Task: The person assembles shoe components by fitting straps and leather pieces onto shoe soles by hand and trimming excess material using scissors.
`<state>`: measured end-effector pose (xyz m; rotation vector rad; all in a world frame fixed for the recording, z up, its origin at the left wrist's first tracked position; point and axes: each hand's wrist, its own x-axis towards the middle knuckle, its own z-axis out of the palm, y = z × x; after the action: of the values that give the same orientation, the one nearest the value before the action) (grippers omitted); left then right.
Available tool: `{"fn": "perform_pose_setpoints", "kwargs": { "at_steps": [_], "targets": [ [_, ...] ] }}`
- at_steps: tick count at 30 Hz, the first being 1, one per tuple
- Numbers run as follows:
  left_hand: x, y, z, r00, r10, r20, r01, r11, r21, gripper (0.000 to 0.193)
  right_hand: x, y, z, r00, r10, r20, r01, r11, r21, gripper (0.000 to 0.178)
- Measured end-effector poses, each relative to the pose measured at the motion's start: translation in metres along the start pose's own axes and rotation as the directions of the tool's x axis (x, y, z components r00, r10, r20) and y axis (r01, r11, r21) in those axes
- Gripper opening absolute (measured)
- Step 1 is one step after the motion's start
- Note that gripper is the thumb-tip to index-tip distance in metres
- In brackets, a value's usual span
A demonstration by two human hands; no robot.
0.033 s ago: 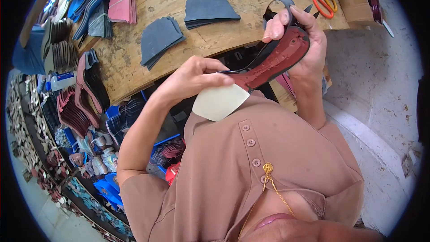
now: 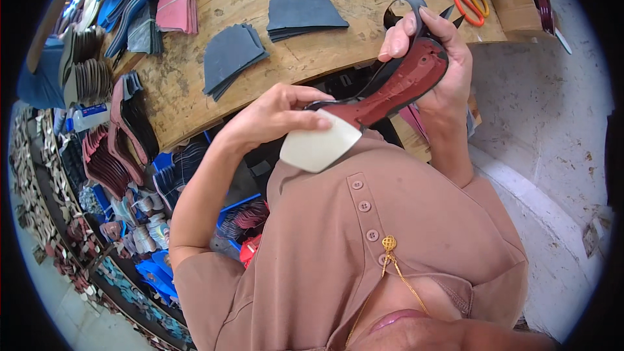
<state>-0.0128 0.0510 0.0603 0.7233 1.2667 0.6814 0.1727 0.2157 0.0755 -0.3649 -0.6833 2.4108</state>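
A shoe insole (image 2: 398, 91) is held in front of my brown shirt, slanting from lower left to upper right. Its heel and waist are dark red with a black edge, and a white piece (image 2: 320, 145) covers the forefoot. My left hand (image 2: 270, 117) pinches the forefoot, thumb on the white surface and fingers mostly hidden behind. Around the heel end my right hand (image 2: 457, 68) is closed. That same hand also carries black-handled scissors (image 2: 416, 4), whose dark blade tips stick out beyond the fingers.
On the wooden table (image 2: 188, 84) lie two stacks of dark grey-blue pieces (image 2: 305, 10), a tied pink bundle (image 2: 179, 5) and orange-handled scissors (image 2: 471, 6). A cardboard box (image 2: 517, 0) stands at the far right. Insole stacks (image 2: 104, 159) and a bottle (image 2: 90, 116) crowd the left.
My left thumb has slid slightly left on the white piece, uncovering more of it near the red part. My right hand and the scissors have barely shifted.
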Motion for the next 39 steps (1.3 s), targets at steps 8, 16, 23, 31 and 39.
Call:
{"fn": "perform_pose_setpoints", "kwargs": {
  "at_steps": [8, 16, 23, 31, 39],
  "targets": [
    [0.021, 0.064, 0.037, 0.647, 0.664, -0.375, -0.323, 0.684, 0.654, 0.086, 0.017, 0.028, 0.054, 0.942, -0.302, -0.148, 0.246, 0.918, -0.310, 0.044],
    [0.006, 0.048, 0.040, 0.927, 0.355, -0.124, -0.373, 0.907, -0.194, 0.089, 0.023, -0.018, 0.011, 0.978, -0.185, -0.100, 0.110, 0.856, -0.505, 0.026],
    [0.013, 0.040, 0.020, 0.532, 0.802, -0.271, -0.421, 0.528, 0.738, 0.074, -0.032, -0.024, 0.015, 0.948, -0.151, -0.282, 0.072, 0.960, -0.270, 0.025],
    [0.093, 0.065, 0.023, 0.183, 0.844, -0.503, -0.526, 0.517, 0.675, 0.066, -0.019, 0.029, 0.023, 0.854, -0.519, -0.037, 0.368, 0.652, -0.663, 0.013],
    [0.096, 0.080, 0.031, 0.633, 0.521, -0.573, -0.692, 0.712, -0.117, 0.064, 0.037, -0.014, -0.004, 0.882, -0.471, -0.002, 0.265, 0.499, -0.825, 0.022]
  ]
}}
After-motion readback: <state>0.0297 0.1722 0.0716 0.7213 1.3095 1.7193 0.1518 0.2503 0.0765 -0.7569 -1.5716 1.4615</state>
